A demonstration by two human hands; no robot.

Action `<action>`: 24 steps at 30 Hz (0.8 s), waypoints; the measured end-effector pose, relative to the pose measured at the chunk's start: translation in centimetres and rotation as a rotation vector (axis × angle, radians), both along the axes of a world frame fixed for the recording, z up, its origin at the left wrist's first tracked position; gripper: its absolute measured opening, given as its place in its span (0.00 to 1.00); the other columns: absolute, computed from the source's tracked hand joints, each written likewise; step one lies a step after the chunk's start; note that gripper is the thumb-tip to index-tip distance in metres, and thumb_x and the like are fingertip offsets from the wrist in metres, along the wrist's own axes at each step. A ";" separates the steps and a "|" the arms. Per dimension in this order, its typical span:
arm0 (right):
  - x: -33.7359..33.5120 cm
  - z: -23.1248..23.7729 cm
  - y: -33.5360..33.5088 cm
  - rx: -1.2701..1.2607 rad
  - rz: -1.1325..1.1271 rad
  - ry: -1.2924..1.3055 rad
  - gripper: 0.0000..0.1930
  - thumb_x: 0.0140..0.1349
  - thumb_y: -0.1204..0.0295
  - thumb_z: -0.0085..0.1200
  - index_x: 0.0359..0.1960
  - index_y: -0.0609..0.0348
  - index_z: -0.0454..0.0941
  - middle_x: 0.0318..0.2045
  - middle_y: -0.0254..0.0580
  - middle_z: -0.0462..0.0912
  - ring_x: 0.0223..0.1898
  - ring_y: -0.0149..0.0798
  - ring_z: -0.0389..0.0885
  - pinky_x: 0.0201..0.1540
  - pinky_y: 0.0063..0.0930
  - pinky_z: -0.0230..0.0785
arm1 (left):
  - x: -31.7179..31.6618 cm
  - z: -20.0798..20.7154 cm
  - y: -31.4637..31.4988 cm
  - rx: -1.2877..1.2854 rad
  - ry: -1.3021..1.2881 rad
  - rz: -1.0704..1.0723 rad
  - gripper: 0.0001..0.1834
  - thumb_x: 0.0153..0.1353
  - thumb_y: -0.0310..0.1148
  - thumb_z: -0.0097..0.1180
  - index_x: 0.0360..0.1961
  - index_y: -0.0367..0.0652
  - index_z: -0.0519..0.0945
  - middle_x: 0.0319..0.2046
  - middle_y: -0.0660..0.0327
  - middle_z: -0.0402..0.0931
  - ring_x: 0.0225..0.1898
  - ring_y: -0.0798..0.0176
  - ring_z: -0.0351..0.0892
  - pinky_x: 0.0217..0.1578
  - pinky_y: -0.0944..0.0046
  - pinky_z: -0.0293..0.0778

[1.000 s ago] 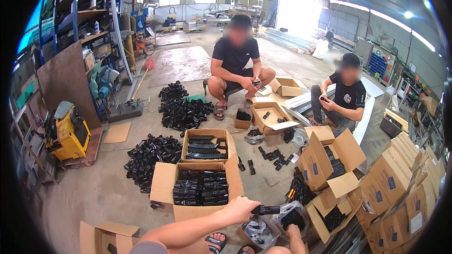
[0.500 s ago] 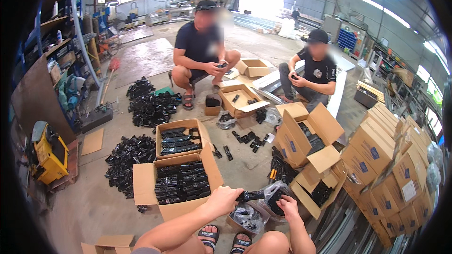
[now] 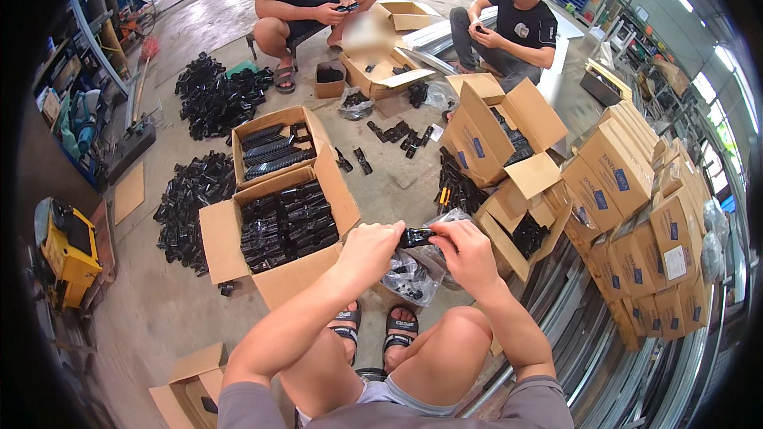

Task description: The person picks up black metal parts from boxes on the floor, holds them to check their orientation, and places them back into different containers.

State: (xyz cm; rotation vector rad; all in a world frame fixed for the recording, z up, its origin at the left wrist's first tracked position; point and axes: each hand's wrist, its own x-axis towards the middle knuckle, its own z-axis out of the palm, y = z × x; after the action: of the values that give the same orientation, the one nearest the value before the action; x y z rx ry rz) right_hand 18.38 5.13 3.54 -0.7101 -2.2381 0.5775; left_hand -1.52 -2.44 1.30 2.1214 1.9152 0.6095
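Note:
A short, glossy black part [image 3: 415,238] spans the gap between my hands, above the floor in front of my knees. My left hand [image 3: 372,253] is closed round its left end. At the other end, the fingertips of my right hand [image 3: 467,253] pinch together against it; whether they also hold a smaller piece is hidden. Just below is a clear plastic bag [image 3: 413,280] with small dark pieces inside. To the left stands an open carton [image 3: 218,242] packed with rows of similar black parts.
Behind that carton is another open carton [image 3: 322,131] of black parts, with loose heaps [image 3: 195,206] beside it. Open cartons [image 3: 469,131] and stacked closed boxes [image 3: 608,183] stand to the right, near long metal profiles [image 3: 548,334]. Two co-workers [image 3: 298,12] sit ahead, handling small parts.
My right hand has come up from the bagged small pieces to the black part's right end. My left hand still holds the part. The view has tilted downward.

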 end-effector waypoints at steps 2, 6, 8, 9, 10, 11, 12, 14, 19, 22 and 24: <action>-0.8 -0.4 0.4 0.236 0.045 -0.097 0.08 0.55 0.78 0.63 0.37 0.61 0.83 0.32 0.42 0.84 0.36 0.45 0.82 0.40 0.36 0.75 | -0.1 -0.5 0.0 -0.011 0.015 0.007 0.23 0.48 0.25 0.65 0.49 0.39 0.78 0.28 0.49 0.82 0.33 0.45 0.84 0.33 0.48 0.78; -1.1 -0.9 1.0 0.334 0.098 -0.213 0.05 0.56 0.75 0.61 0.34 0.57 0.81 0.32 0.38 0.83 0.36 0.43 0.80 0.42 0.36 0.72 | -0.3 -1.3 0.1 0.003 0.056 -0.006 0.20 0.49 0.26 0.63 0.46 0.41 0.78 0.27 0.50 0.82 0.33 0.45 0.84 0.32 0.47 0.78; -0.6 -1.2 1.0 0.390 0.138 -0.308 0.04 0.56 0.74 0.60 0.34 0.55 0.82 0.32 0.36 0.83 0.36 0.41 0.79 0.41 0.35 0.72 | -0.1 -1.4 0.2 0.013 0.064 -0.034 0.22 0.50 0.27 0.62 0.49 0.42 0.77 0.27 0.50 0.82 0.32 0.44 0.84 0.32 0.47 0.78; -0.7 -1.0 0.9 0.406 0.139 -0.315 0.04 0.56 0.72 0.60 0.33 0.55 0.82 0.32 0.35 0.82 0.37 0.40 0.79 0.42 0.34 0.72 | -0.1 -1.2 -0.1 0.040 0.043 -0.025 0.23 0.50 0.27 0.63 0.50 0.42 0.77 0.27 0.49 0.82 0.32 0.44 0.84 0.32 0.46 0.78; -0.9 -0.5 0.7 0.414 0.128 -0.323 0.05 0.55 0.72 0.60 0.33 0.55 0.82 0.32 0.34 0.82 0.37 0.40 0.79 0.42 0.34 0.72 | -0.2 -1.0 -0.2 0.067 0.022 -0.019 0.23 0.49 0.27 0.63 0.50 0.42 0.77 0.27 0.49 0.82 0.32 0.44 0.84 0.32 0.46 0.78; -1.1 -0.5 0.7 0.401 0.125 -0.319 0.05 0.55 0.72 0.61 0.33 0.55 0.82 0.32 0.35 0.82 0.37 0.40 0.79 0.42 0.33 0.73 | -0.3 -1.1 -0.2 0.045 0.025 -0.004 0.27 0.49 0.27 0.64 0.54 0.43 0.75 0.28 0.49 0.82 0.31 0.43 0.84 0.33 0.46 0.78; -1.2 -0.5 0.8 0.388 0.120 -0.316 0.05 0.55 0.72 0.61 0.34 0.55 0.83 0.32 0.35 0.82 0.37 0.40 0.79 0.42 0.33 0.73 | -0.4 -1.0 -0.3 0.060 0.030 -0.008 0.27 0.49 0.27 0.64 0.54 0.43 0.75 0.28 0.49 0.82 0.31 0.43 0.84 0.33 0.46 0.78; -0.9 -0.7 1.0 0.370 0.120 -0.299 0.06 0.54 0.73 0.62 0.34 0.55 0.83 0.32 0.35 0.82 0.37 0.40 0.79 0.43 0.33 0.73 | -0.3 -0.6 -0.3 0.032 0.029 -0.017 0.30 0.50 0.29 0.65 0.57 0.45 0.73 0.28 0.50 0.82 0.32 0.43 0.84 0.33 0.47 0.78; -0.9 -0.1 0.5 0.305 0.119 -0.227 0.08 0.53 0.75 0.64 0.35 0.59 0.85 0.32 0.38 0.82 0.37 0.42 0.80 0.42 0.35 0.74 | -0.3 0.3 -0.5 -0.027 0.025 -0.027 0.37 0.47 0.23 0.64 0.61 0.45 0.67 0.28 0.50 0.82 0.33 0.43 0.84 0.34 0.47 0.78; -0.8 0.1 0.3 0.288 0.098 -0.203 0.08 0.53 0.75 0.64 0.36 0.59 0.85 0.34 0.38 0.83 0.38 0.43 0.81 0.43 0.35 0.75 | -0.3 1.2 -0.8 -0.023 0.006 -0.026 0.37 0.47 0.24 0.64 0.61 0.45 0.66 0.28 0.50 0.82 0.34 0.42 0.84 0.34 0.46 0.78; -0.8 0.3 0.1 0.284 0.061 -0.169 0.08 0.54 0.76 0.64 0.36 0.60 0.85 0.34 0.40 0.83 0.38 0.44 0.81 0.43 0.34 0.75 | -0.3 1.1 -0.9 0.000 -0.025 -0.029 0.37 0.48 0.25 0.64 0.62 0.47 0.66 0.27 0.50 0.82 0.33 0.42 0.84 0.34 0.45 0.78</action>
State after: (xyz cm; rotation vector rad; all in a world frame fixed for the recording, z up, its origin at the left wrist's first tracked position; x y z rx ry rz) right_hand 17.54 5.24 3.84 -0.5641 -2.4402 0.2257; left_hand -1.82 -3.35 2.43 2.1270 1.8679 0.6272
